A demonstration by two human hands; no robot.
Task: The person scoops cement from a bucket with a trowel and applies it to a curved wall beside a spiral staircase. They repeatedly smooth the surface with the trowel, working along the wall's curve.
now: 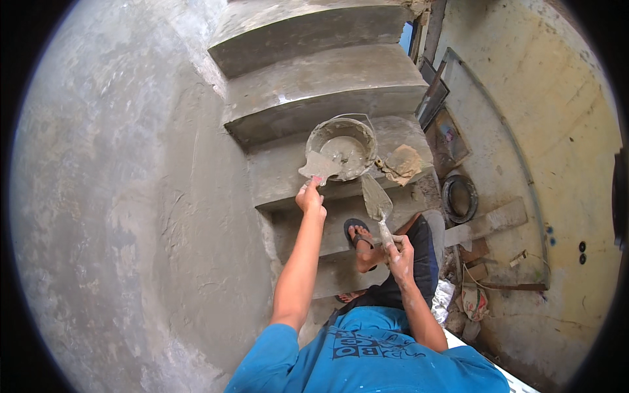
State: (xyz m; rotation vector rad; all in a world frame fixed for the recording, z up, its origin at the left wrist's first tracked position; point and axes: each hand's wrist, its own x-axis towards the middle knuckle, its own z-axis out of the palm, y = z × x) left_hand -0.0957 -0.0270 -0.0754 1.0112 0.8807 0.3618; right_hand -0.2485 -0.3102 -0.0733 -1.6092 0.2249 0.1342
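Note:
My left hand (310,200) grips a flat, mortar-coated scraper (318,167), whose blade overlaps the near left rim of a bucket (350,154) with wet grey mortar inside. The bucket stands on a concrete step, its wire handle raised at the back. Lower right, my right hand (398,254) is closed around the handle of a pointed trowel (376,198) smeared with grey mortar, blade angled up below the bucket. A crumpled tan paper piece (402,164) lies on the step right of the bucket.
Concrete stairs (321,72) rise ahead beside a plastered wall (118,196). My sandalled feet (360,239) are on lower steps. Right, below a drop, are a stained pale wall (570,164), a dark ring (460,196), planks (491,216) and leaning panels (445,131).

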